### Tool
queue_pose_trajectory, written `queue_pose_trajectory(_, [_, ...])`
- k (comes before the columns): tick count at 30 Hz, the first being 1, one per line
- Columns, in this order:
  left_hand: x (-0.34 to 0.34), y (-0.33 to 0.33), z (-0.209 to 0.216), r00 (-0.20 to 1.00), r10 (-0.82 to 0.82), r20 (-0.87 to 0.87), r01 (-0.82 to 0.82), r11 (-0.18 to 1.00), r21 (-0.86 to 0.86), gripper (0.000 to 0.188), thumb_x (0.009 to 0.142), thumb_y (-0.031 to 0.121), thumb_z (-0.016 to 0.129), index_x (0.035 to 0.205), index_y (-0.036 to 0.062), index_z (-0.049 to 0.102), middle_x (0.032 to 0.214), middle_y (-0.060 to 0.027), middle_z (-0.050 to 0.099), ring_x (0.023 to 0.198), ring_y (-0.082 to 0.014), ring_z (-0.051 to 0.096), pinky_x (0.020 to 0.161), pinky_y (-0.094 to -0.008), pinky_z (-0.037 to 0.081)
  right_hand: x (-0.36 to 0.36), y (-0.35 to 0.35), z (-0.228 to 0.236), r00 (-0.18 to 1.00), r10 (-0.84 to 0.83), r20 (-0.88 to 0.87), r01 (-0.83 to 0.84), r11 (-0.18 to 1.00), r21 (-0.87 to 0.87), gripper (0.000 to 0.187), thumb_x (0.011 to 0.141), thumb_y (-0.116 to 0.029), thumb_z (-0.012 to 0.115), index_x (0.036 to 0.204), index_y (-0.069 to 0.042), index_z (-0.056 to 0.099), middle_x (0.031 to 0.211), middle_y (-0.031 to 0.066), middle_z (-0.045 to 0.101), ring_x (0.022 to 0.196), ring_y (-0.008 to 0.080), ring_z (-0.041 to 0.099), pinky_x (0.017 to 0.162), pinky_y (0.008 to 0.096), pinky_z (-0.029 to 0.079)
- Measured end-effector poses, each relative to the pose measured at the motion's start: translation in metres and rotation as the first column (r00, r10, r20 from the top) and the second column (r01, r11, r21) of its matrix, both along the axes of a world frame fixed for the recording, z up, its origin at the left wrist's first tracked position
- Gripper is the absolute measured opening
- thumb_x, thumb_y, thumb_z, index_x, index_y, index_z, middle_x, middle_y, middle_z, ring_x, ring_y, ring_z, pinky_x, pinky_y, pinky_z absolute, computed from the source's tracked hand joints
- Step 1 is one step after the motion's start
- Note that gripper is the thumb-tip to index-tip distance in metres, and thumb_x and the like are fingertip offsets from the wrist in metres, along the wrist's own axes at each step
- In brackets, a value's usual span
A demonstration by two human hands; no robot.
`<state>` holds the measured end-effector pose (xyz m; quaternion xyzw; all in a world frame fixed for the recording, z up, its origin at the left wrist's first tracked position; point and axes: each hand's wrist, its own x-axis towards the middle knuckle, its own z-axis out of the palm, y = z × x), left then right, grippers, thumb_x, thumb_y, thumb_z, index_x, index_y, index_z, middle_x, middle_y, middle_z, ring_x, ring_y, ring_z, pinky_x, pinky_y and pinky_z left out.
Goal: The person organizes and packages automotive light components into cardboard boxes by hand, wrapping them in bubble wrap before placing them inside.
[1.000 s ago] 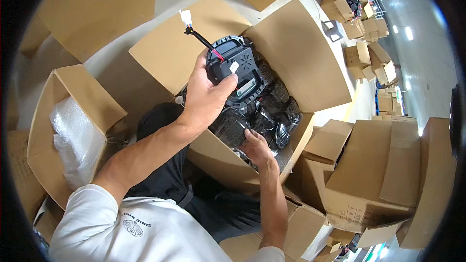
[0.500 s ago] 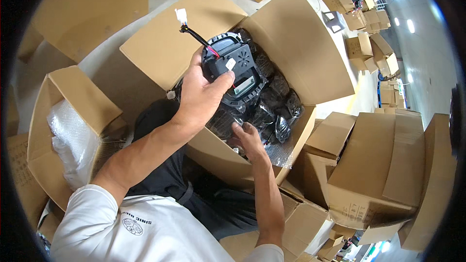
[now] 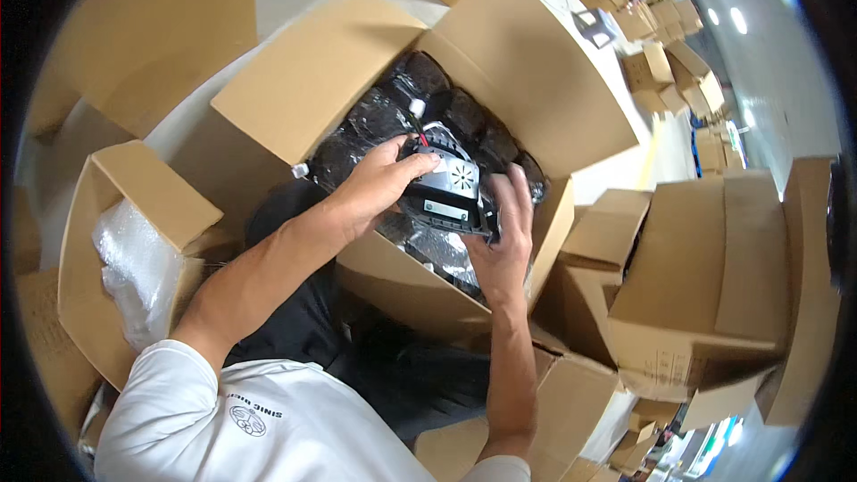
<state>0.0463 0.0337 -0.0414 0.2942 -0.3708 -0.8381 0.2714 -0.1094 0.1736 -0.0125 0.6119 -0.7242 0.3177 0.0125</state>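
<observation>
Pinched the black device by its left side with the left hand, over the box, lengthwise roughly from far corner toward near edge. Held the right hand at the opposite side; could not tell whether gripping.

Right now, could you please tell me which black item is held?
The unit with radiating slots, in the left hand; it looks bare, while the black bundles in the carton are film-wrapped.

My left hand grips vented plastic housing over open carton; my right hand at housing's right edge. Film-wrapped bundles inside carton, bubble wrap left of carton.
</observation>
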Motion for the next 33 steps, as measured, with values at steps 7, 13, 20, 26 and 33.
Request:
queue_pose_trajectory(7, [-0.012, 0.013, -0.003, 0.977, -0.053, 0.204, 0.146, 0.870, -0.472, 0.072, 0.091, 0.051, 0.070, 0.132, -0.0051, 0.053, 0.112, -0.0183, 0.067, 0.098, -0.0278, 0.069, 0.080, -0.0370, 0.057, -0.026, 0.025, -0.006, 0.296, 0.122, 0.947, 0.208, 0.960, -0.189, 0.026, 0.101, -0.015, 0.058, 0.123, -0.003, 0.061, 0.122, 0.0103, 0.067, 0.105, 0.0178, 0.067, 0.088, 0.0347, 0.056])
queue_pose_trajectory(13, [-0.022, 0.037, -0.045, 0.820, 0.252, 0.515, 0.494, 0.146, -0.857, 0.060, 0.077, 0.021, 0.079, 0.127, -0.0030, 0.058, 0.109, -0.0235, 0.067, 0.107, -0.0384, 0.065, 0.096, -0.0478, 0.048, -0.056, 0.054, -0.047, -0.145, 0.054, 0.988, 0.162, 0.986, -0.030, 0.042, 0.106, -0.038, 0.049, 0.130, -0.005, 0.056, 0.122, 0.0097, 0.067, 0.109, 0.0207, 0.067, 0.090, 0.0383, 0.057])
queue_pose_trajectory(20, [-0.023, 0.043, -0.057, 0.623, 0.005, 0.782, 0.782, -0.018, -0.623, 0.026, 0.083, 0.027, 0.073, 0.084, 0.0007, 0.071, 0.082, -0.0225, 0.071, 0.082, -0.0401, 0.071, 0.072, -0.0502, 0.056, -0.087, 0.090, -0.112, -0.057, -0.598, 0.800, -0.062, 0.801, 0.595, 0.047, 0.098, -0.039, 0.065, 0.116, 0.004, 0.060, 0.109, 0.0137, 0.069, 0.086, 0.0226, 0.069, 0.073, 0.0415, 0.060])
queue_pose_trajectory(26, [-0.020, 0.045, -0.065, 0.574, -0.101, 0.812, 0.804, -0.117, -0.583, 0.027, 0.090, 0.029, 0.067, 0.088, 0.0025, 0.073, 0.085, -0.0203, 0.072, 0.085, -0.0387, 0.070, 0.076, -0.0496, 0.055, -0.086, 0.095, -0.135, 0.621, -0.613, 0.489, 0.268, 0.752, 0.602, 0.077, 0.086, -0.048, 0.076, 0.127, 0.013, 0.054, 0.114, 0.0282, 0.065, 0.099, 0.0300, 0.067, 0.083, 0.0423, 0.057])
queue_pose_trajectory(33, [-0.020, 0.047, -0.065, 0.737, -0.062, 0.674, 0.675, 0.002, -0.738, 0.034, 0.091, 0.034, 0.065, 0.102, 0.0023, 0.071, 0.099, -0.0168, 0.070, 0.098, -0.0368, 0.067, 0.083, -0.0480, 0.053, -0.041, 0.078, -0.110, 0.942, -0.333, -0.041, 0.273, 0.688, 0.672, 0.093, 0.072, -0.050, 0.084, 0.136, 0.003, 0.044, 0.113, 0.0319, 0.064, 0.106, 0.0447, 0.065, 0.089, 0.0497, 0.053])
